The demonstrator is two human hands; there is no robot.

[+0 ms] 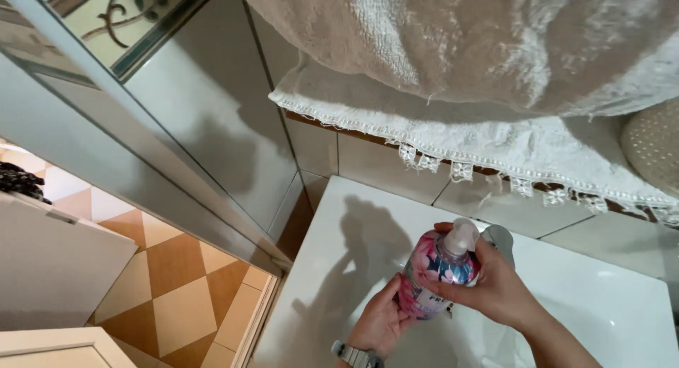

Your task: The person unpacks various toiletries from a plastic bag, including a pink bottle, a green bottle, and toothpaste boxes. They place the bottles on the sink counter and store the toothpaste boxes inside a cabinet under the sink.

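A pink and blue flowered soap bottle (440, 272) with a white pump top is held above the white sink (608, 304). The right hand (495, 286) grasps its upper part near the pump, while the left hand (382, 322), wearing a wristwatch (356, 355), cups its base. White lace-edged towels (495, 134) hang on the tiled wall above.

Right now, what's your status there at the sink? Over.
Left hand cupping soap bottle from below. Right hand wrapped over its white pump. Bottle held above white sink. Towel hangs overhead, clear of hands.
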